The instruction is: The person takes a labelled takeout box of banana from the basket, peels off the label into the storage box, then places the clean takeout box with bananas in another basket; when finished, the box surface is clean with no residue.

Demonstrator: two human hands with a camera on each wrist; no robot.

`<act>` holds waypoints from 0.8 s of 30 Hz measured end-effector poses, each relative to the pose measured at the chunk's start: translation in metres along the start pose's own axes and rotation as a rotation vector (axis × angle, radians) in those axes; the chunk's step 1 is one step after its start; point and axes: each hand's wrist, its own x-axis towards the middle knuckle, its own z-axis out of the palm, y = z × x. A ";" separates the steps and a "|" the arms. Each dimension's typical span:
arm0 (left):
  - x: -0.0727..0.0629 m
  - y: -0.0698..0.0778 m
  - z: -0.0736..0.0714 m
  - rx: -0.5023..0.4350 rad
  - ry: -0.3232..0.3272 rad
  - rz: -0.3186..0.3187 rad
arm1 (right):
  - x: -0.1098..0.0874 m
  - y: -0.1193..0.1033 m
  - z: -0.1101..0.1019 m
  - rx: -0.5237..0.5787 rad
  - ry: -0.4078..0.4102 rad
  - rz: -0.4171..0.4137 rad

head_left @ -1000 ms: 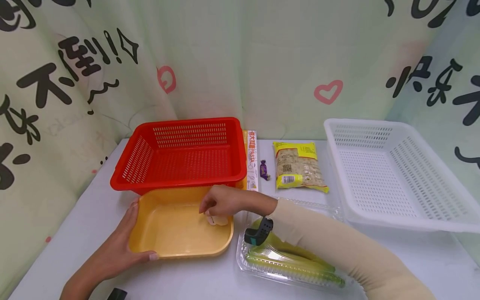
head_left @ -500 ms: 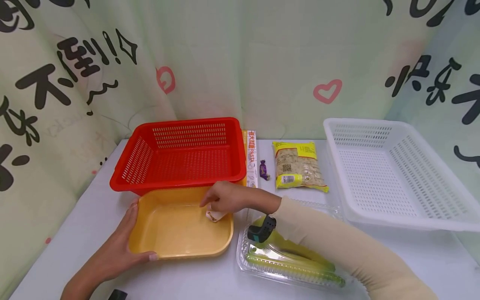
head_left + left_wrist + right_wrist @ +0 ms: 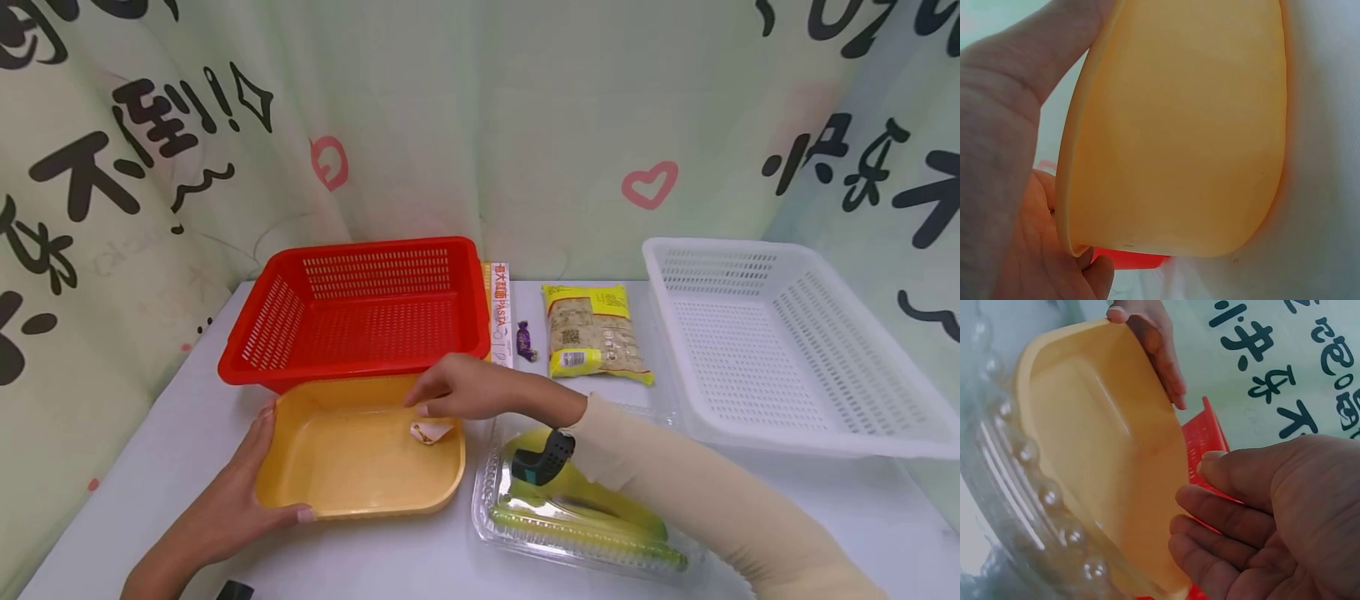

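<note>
A shallow yellow plastic basin [image 3: 352, 454] sits on the table. My left hand [image 3: 228, 500] grips its left end, thumb at the front rim and fingers along the far side. In the left wrist view, that hand [image 3: 1041, 250] spans the end wall of the basin [image 3: 1179, 131]. Inside, near the right end, lies a small pale pinkish crumpled piece [image 3: 431, 431] with brown marks. Just above it, at the right rim, hovers my right hand [image 3: 476, 387]. The right wrist view shows its fingers [image 3: 1229, 519] loosely bent, with nothing between them.
Behind the basin stands a red slotted basket [image 3: 360, 325]. A pasta packet [image 3: 501, 312], a purple-wrapped candy [image 3: 524, 342] and a yellow-and-clear bag [image 3: 596, 333] lie to its right. A clear plastic box [image 3: 577, 533] with green vegetables sits under my right forearm. A white basket [image 3: 780, 358] stands at right.
My right hand has let go of the small pale piece, leaving it in the basin, and has drawn up and slightly right. My left hand keeps its hold on the basin.
</note>
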 end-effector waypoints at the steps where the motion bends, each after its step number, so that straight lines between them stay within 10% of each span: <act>1: 0.000 0.000 0.000 0.003 0.003 0.005 | -0.002 0.000 -0.001 0.004 0.003 0.001; 24: 0.002 0.013 0.000 0.017 0.005 0.027 | -0.058 0.001 -0.016 0.081 0.116 -0.013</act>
